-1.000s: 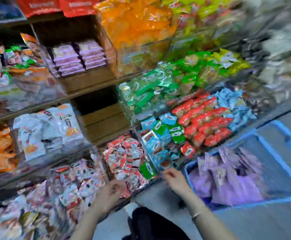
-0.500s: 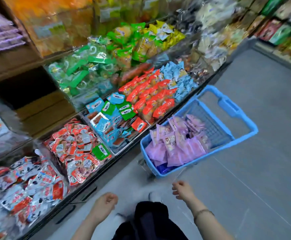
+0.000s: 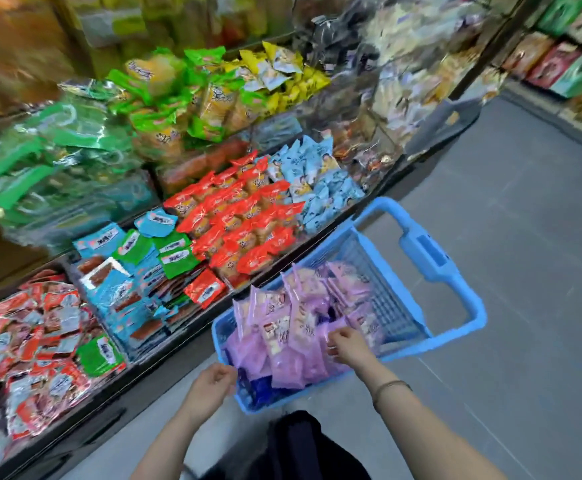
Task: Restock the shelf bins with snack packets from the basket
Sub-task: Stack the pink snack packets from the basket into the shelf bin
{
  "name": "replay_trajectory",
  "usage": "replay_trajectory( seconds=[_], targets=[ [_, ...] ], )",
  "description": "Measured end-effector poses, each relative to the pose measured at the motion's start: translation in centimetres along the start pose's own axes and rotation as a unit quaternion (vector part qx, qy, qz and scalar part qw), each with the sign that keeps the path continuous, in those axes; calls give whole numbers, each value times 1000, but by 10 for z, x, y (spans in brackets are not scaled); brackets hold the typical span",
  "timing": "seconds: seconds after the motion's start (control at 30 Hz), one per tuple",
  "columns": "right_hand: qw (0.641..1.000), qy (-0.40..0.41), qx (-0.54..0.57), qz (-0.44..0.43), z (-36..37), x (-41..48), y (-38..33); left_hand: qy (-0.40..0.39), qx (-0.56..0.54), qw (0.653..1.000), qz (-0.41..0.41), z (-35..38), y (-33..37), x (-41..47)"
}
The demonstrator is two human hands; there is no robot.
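A blue plastic basket (image 3: pixel 456 336) stands on the floor against the low shelf front, half filled with purple snack packets (image 3: pixel 282 344). My right hand (image 3: pixel 348 348) is inside the basket, its fingers curled onto the top of the purple packets. My left hand (image 3: pixel 213 382) hovers at the basket's near left corner, fingers curled in, with nothing visible in it. The shelf bins to the left hold red packets (image 3: pixel 244 230), light blue packets (image 3: pixel 317 181) and flat blue and green packets (image 3: pixel 133 271).
Red-and-white packets (image 3: pixel 33 341) fill the nearest bin at lower left. Green and yellow bags (image 3: pixel 192 95) sit on the tier above. Grey floor (image 3: pixel 532 271) spreads to the right, with another stocked shelf (image 3: pixel 559 64) across the aisle. The basket's handle (image 3: pixel 424 252) points away.
The view swung from the shelf bins to the basket. Both hands dropped from the bin edge; my right hand reached into the basket onto the purple packets, my left came to its corner.
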State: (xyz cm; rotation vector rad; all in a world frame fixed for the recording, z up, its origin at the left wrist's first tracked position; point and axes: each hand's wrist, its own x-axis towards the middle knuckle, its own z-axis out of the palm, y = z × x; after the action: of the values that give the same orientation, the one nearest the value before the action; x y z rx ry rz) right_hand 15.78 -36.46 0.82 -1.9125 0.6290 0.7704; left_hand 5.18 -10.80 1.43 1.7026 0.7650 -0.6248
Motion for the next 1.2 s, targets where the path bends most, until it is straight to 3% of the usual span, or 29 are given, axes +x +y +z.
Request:
replay_trajectory(
  seconds=[0.27,0.47,0.6,0.77,0.93,1.03,1.2],
  targets=[
    [981,-105,-164,17,-14,51,-18,67,-17,995,-65,53,46,51],
    [979,-148,-127,64,7,71,-3,15,15,994,-103,78,57,69],
    [981,-135,-129,55,27,83,6,52,14,995,-83,91,62,75],
    [983,-138,28,119,24,77,-1,44,-57,993,-89,96,70,71],
    [990,-138,4,5,15,50,-15,-8,-155,982,-109,96,85,53],
    [988,-149,13,-26,17,34,-20,-24,-166,983,-76,104,99,46],
    [969,-117,205,77,-18,45,-25,-23,-159,985,-57,93,98,51]
  ],
)
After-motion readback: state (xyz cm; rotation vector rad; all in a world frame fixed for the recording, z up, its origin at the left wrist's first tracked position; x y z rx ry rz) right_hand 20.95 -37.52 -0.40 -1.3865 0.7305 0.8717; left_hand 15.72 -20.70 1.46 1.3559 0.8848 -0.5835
